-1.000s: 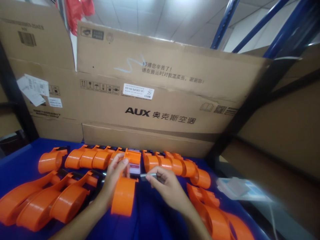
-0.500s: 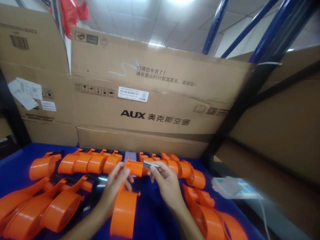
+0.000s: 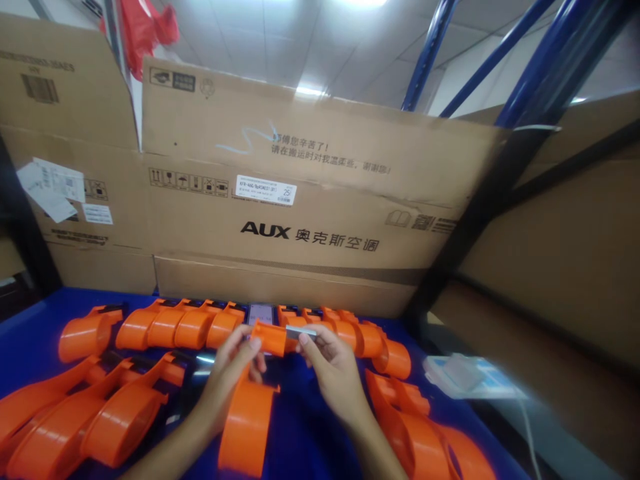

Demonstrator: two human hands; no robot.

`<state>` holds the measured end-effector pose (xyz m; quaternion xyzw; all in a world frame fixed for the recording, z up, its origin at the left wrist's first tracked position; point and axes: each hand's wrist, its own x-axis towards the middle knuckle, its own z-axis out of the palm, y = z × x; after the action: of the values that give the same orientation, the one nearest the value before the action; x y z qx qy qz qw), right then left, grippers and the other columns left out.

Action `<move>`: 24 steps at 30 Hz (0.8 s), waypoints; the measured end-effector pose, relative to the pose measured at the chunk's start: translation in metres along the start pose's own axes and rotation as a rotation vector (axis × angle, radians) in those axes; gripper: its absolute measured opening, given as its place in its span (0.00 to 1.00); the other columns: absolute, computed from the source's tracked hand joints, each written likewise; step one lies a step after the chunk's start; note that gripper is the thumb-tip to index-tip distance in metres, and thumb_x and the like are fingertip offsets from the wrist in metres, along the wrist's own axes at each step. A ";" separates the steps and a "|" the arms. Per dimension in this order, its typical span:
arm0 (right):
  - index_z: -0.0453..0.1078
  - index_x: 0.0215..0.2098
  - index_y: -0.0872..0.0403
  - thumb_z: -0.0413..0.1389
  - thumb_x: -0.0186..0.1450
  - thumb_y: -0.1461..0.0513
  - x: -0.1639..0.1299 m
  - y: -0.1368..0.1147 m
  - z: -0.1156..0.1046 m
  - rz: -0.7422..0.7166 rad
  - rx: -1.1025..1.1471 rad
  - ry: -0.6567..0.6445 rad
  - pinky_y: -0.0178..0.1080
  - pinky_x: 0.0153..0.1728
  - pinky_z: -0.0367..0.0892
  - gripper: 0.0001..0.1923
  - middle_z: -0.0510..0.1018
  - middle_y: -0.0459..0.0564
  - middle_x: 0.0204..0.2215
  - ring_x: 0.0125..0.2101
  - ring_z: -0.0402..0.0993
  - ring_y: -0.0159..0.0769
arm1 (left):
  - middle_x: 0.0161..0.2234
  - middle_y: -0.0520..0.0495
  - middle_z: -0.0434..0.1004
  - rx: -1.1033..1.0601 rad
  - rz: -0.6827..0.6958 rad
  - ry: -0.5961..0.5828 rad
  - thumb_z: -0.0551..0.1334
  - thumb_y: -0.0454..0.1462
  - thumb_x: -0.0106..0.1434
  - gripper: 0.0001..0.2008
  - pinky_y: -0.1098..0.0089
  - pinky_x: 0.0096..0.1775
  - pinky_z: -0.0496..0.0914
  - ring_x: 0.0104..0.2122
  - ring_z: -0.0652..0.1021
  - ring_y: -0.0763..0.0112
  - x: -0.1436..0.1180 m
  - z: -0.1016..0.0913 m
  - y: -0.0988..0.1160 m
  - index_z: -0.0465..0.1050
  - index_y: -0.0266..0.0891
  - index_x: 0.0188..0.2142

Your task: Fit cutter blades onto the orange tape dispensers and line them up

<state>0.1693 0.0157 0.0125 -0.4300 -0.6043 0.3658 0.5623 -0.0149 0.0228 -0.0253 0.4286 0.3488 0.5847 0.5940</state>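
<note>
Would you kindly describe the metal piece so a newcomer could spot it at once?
Below the AUX carton is the blue table. Above it, the right hand pinches the metal piece, next to the orange part in the left hand. Its silvery grey sets it apart from the orange.

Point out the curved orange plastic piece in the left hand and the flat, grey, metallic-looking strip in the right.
Curved orange plastic piece (image 3: 249, 421): head view, on its lower rounded band.
Flat, grey, metallic-looking strip (image 3: 296, 331): head view, on its exposed face.
</note>
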 end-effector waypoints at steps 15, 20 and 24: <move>0.75 0.38 0.52 0.61 0.64 0.51 0.001 0.013 0.002 -0.035 -0.014 0.216 0.34 0.26 0.62 0.13 0.77 0.47 0.31 0.24 0.66 0.31 | 0.26 0.49 0.77 0.065 0.034 0.030 0.67 0.50 0.59 0.18 0.75 0.23 0.64 0.19 0.72 0.75 0.001 0.000 -0.003 0.73 0.39 0.40; 0.77 0.36 0.53 0.62 0.63 0.52 0.000 0.011 -0.002 -0.043 -0.043 0.228 0.34 0.25 0.62 0.12 0.76 0.46 0.25 0.22 0.66 0.31 | 0.27 0.48 0.78 0.080 0.022 0.031 0.66 0.51 0.59 0.20 0.75 0.23 0.64 0.19 0.72 0.74 0.002 -0.001 -0.005 0.72 0.39 0.42; 0.78 0.34 0.53 0.63 0.62 0.54 -0.001 0.010 0.000 -0.059 -0.032 0.192 0.34 0.23 0.62 0.11 0.77 0.46 0.26 0.22 0.66 0.31 | 0.24 0.51 0.76 0.096 0.035 0.020 0.66 0.51 0.59 0.22 0.75 0.24 0.63 0.19 0.71 0.75 0.002 -0.001 -0.003 0.72 0.38 0.46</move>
<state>0.1702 0.0186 0.0025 -0.4540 -0.5658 0.2961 0.6213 -0.0148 0.0247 -0.0279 0.4567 0.3747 0.5819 0.5589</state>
